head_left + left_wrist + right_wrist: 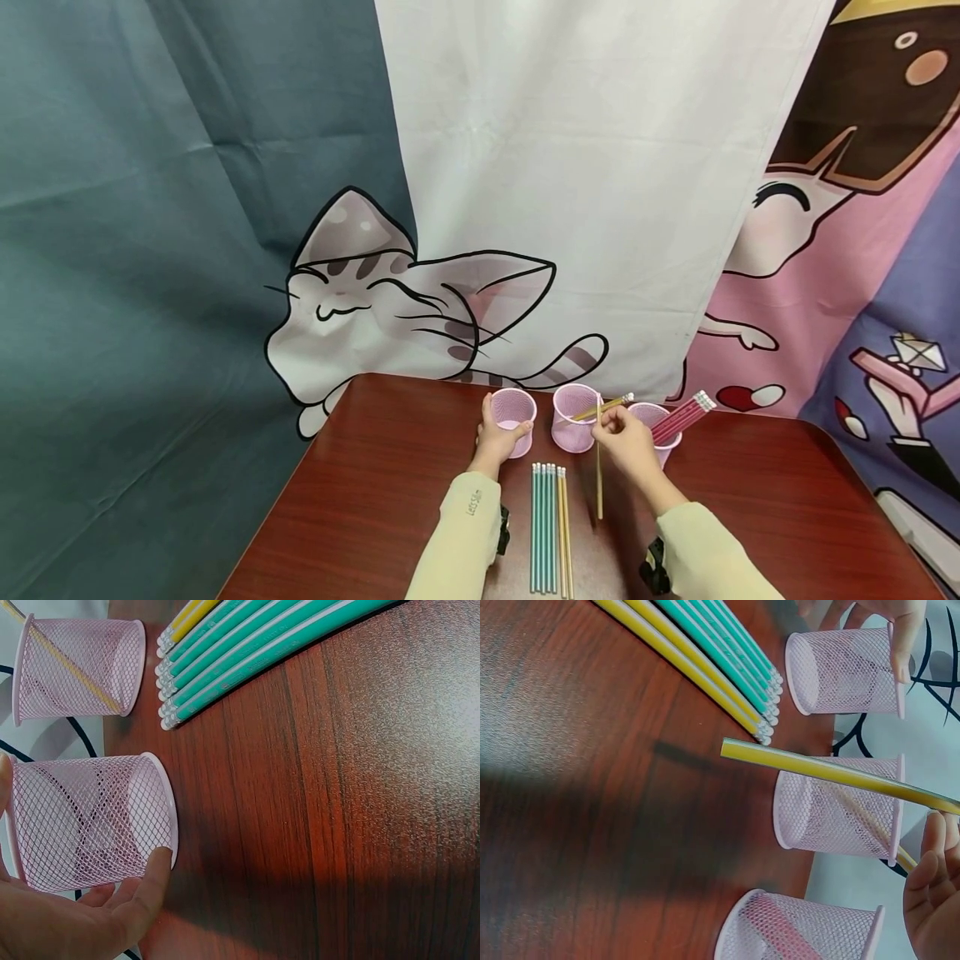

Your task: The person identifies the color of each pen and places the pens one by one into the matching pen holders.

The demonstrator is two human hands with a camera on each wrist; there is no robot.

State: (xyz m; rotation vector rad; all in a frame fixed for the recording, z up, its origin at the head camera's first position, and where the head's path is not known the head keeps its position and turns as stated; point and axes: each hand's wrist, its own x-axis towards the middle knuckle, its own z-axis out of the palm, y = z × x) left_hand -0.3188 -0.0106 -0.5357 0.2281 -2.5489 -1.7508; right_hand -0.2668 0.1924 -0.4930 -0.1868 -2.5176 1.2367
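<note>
My left hand (492,437) grips the left pink mesh pencil cup (90,821), thumb near its rim and fingers round its side; nothing shows inside. Between the fingertips of my right hand (628,443) a yellow pencil (817,768) is pinched near its upper end, its other end hanging down in front of the middle mesh cup (573,431). One yellow pencil (611,406) leans inside that middle cup. Behind my right hand, the right mesh cup (802,930) holds several dark pink pencils (678,418).
Several green pencils (543,529) lie side by side on the dark red wooden table (360,492), with two yellow pencils (564,533) along their right side. A printed cloth (585,183) with a cartoon cat hangs behind the table's back edge.
</note>
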